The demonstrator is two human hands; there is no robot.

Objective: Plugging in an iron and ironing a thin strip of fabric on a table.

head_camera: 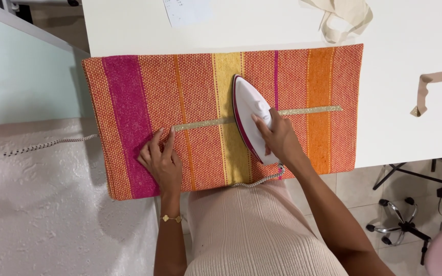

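Observation:
A striped woven cloth point(190, 87) in pink, orange and yellow lies flat on the white table point(410, 133). A thin glittery gold ribbon point(310, 110) runs across its middle. My right hand point(277, 138) grips the handle of a white iron point(249, 110) with a magenta edge, resting on the ribbon over the yellow stripe, tip pointing away from me. My left hand point(159, 158) lies flat on the cloth, fingers pressing down by the ribbon's left end point(177, 127). A gold bracelet sits on that wrist.
The iron's braided cord point(257, 180) trails off the near edge of the cloth; another stretch of cord point(47, 144) lies to the left. Beige fabric strips point(431, 87) and a cream strap point(346, 18) lie on the table. A stool base point(400, 220) stands on the floor at right.

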